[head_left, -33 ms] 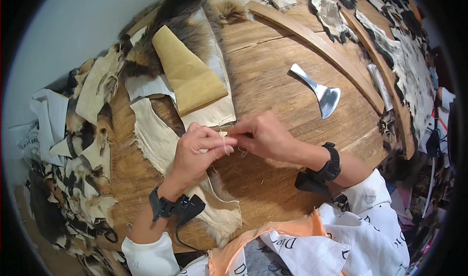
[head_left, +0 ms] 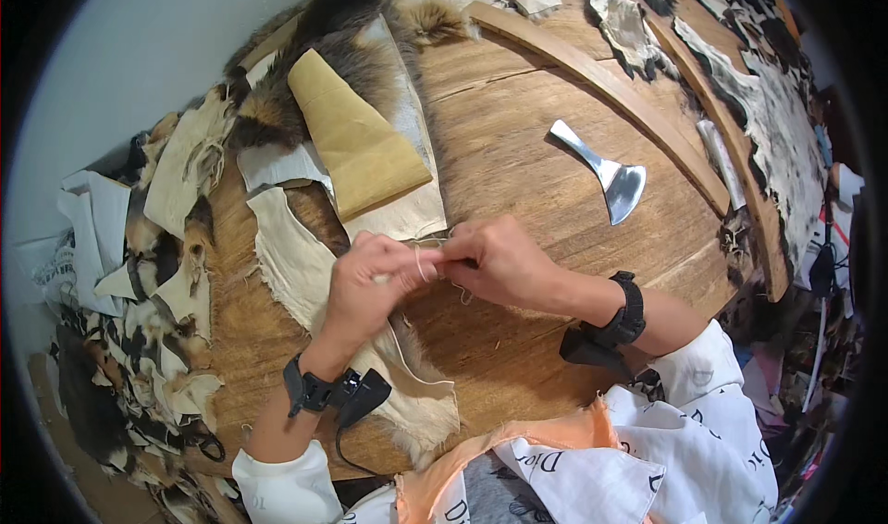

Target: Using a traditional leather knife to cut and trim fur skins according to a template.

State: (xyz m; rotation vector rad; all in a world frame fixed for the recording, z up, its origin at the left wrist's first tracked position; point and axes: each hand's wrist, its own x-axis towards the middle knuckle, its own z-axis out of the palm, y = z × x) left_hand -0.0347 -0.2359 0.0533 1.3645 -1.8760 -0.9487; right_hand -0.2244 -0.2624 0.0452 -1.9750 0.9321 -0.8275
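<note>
My left hand [head_left: 365, 283] and my right hand [head_left: 504, 260] meet over the wooden table, just below the near edge of a pale-backed fur piece [head_left: 398, 221]. Both are closed, fingertips pinched together. A thin white thread [head_left: 421, 263] loops round the fingers of my left hand, and a loose bit of it hangs under my right fingers. Whatever else the fingertips pinch is hidden. On the fur piece lies a tan sheet [head_left: 361, 145], apparently paper or card. Beneath my left wrist runs a long pale hide strip [head_left: 296, 256] with fur along its edge.
Right of my hands lies a metal blade [head_left: 624, 191] with a flared curved edge. Beyond it stretch long wooden slats [head_left: 601, 94] and a black-and-white hide [head_left: 777, 126]. Fur scraps [head_left: 176, 367] pile up at the left. A cable [head_left: 342, 450] runs from my left wrist.
My hands have come slightly closer together. The small pale bit that showed between my fingertips is now covered. Other things have stayed put.
</note>
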